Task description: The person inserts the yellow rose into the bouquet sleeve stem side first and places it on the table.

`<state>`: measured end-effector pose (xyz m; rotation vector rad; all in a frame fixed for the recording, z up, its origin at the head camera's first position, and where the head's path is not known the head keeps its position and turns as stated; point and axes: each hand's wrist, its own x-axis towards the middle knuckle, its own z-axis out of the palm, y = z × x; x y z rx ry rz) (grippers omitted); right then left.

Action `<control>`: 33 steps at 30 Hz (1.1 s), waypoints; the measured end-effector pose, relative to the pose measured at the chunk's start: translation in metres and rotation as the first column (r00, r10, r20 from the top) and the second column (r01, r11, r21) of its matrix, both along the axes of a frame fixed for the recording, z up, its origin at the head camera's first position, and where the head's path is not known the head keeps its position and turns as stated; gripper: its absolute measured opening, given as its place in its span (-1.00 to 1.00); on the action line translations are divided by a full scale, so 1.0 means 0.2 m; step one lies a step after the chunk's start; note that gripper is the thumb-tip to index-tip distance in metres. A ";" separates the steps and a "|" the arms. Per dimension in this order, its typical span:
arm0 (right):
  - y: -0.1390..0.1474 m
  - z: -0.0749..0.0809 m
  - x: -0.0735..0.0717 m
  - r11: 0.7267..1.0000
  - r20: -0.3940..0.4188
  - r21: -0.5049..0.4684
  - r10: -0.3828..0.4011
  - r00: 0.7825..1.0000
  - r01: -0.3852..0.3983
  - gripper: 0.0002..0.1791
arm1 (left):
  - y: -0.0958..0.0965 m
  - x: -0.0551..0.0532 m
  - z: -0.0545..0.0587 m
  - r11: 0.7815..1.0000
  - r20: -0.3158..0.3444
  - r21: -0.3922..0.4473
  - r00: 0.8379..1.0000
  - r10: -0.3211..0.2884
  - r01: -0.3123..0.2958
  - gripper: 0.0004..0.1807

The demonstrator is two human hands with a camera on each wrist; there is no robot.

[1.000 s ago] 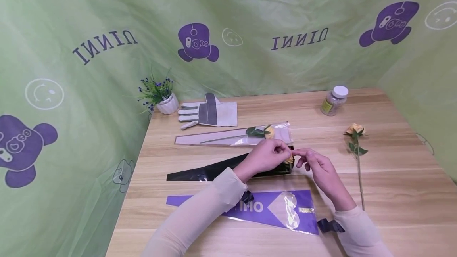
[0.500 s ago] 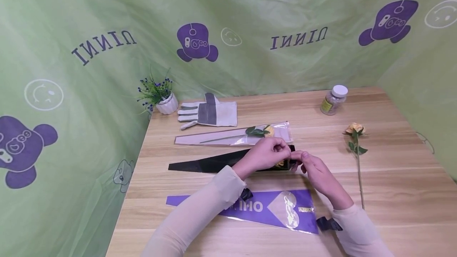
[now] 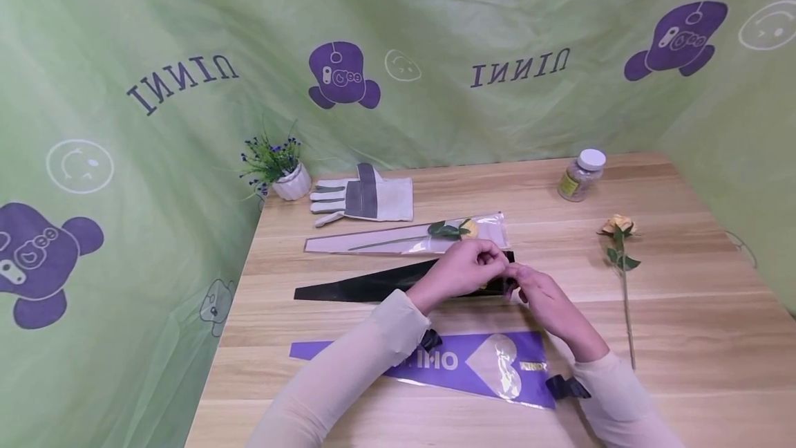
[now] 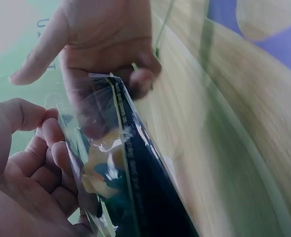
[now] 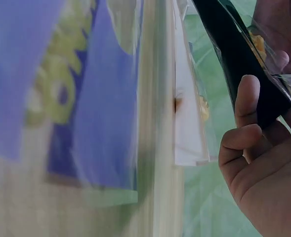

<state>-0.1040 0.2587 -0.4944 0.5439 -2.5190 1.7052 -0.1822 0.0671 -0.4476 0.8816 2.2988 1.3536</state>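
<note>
A black flower sleeve (image 3: 367,285) with a clear front lies across the middle of the table, its wide end raised between both hands. Inside it, a yellow rose (image 5: 257,45) shows through the film. My left hand (image 3: 463,268) pinches the clear film at the mouth between thumb and fingertips. At that same mouth, my right hand (image 3: 553,303) has one finger behind the film and others curled against the outside of the black backing (image 5: 229,54). The right thumb (image 4: 34,61) stretches away from the film in the left wrist view.
A pale sleeve (image 3: 373,239) holding another rose lies beyond; a purple sleeve (image 3: 448,368) lies nearer, under the left forearm. Behind are a work glove (image 3: 373,196), a potted plant (image 3: 291,182) and a white-lidded jar (image 3: 581,175). A loose rose (image 3: 618,227) lies right.
The right hand has moved left and in against the sleeve's mouth. The black sleeve has shifted and turned slightly, its narrow tip now farther back. The left hand keeps its pinch.
</note>
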 end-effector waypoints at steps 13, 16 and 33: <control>0.00 -0.06 -0.07 0.958 0.019 0.204 -0.210 0.978 0.202 -0.79 | -0.12 -0.03 -0.14 0.981 -0.278 -0.181 0.960 0.019 -0.072 -0.81; 0.01 -0.07 -0.07 0.943 0.047 0.263 -0.222 0.974 0.202 -0.74 | -0.22 0.01 -0.17 0.939 -0.395 -0.338 0.915 -0.086 -0.057 -0.67; 0.09 -0.04 0.03 0.891 0.146 0.389 -0.308 0.940 0.232 -0.69 | -0.42 0.11 -0.25 0.804 -0.288 -0.550 0.852 -0.438 0.228 -0.38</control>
